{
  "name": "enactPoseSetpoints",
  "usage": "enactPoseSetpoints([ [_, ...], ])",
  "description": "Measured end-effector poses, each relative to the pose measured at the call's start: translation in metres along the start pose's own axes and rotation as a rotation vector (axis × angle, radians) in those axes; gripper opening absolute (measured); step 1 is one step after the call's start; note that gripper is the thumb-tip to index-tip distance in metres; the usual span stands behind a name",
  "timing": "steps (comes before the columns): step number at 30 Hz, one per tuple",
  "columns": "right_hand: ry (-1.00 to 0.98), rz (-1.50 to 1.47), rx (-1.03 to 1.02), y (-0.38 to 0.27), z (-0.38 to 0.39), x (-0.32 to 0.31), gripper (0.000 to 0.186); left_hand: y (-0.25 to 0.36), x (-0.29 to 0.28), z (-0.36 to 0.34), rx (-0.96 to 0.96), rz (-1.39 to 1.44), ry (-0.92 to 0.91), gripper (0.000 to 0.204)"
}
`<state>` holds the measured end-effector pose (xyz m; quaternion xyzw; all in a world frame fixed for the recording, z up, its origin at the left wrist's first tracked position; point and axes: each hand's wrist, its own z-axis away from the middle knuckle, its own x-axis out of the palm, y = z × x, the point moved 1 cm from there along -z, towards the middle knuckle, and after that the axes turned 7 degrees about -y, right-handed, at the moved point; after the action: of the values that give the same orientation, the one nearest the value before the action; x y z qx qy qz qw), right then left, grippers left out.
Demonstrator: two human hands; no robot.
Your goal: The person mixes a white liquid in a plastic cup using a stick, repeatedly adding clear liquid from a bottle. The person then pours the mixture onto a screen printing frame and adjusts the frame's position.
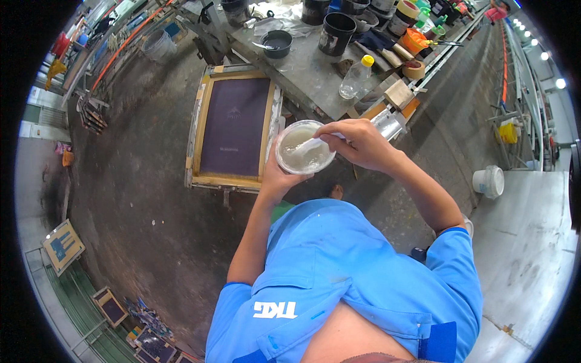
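My left hand is wrapped round the side of a clear plastic tub, its mouth facing up. Inside lies a cloudy, whitish gel-like substance. Between the thumb and fingers of my right hand is a white plastic spoon, whose lower end dips into the gel. Just left of the tub, a screen printing frame with dark mesh and a tape-covered border sits below my hands.
Ahead, a grey worktable carries black buckets, a dark bowl and a clear bottle with a yellow cap. On the right side are a white bucket and a long rail. More framed screens lean at the lower left.
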<state>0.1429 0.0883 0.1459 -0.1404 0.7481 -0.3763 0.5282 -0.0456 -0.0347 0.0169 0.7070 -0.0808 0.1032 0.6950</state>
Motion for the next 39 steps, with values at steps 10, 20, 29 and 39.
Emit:
enactPoseSetpoints([
  [10, -0.048, 0.179, 0.013, 0.007, 0.002, -0.018, 0.014, 0.009, 0.002, -0.001, -0.03, 0.162, 0.072, 0.115],
  [20, 0.1, 0.306, -0.078, 0.002, -0.012, -0.029, 0.015, 0.008, 0.005, 0.0, 0.03, 0.036, 0.028, 0.107],
  [29, 0.027, 0.127, -0.05, 0.0, -0.007, -0.004, 0.015, 0.002, 0.005, -0.004, -0.012, 0.076, -0.009, 0.114],
  [39, -0.059, 0.122, 0.083, 0.007, 0.007, -0.012, 0.015, 0.003, 0.007, -0.004, 0.005, 0.093, 0.039, 0.113],
])
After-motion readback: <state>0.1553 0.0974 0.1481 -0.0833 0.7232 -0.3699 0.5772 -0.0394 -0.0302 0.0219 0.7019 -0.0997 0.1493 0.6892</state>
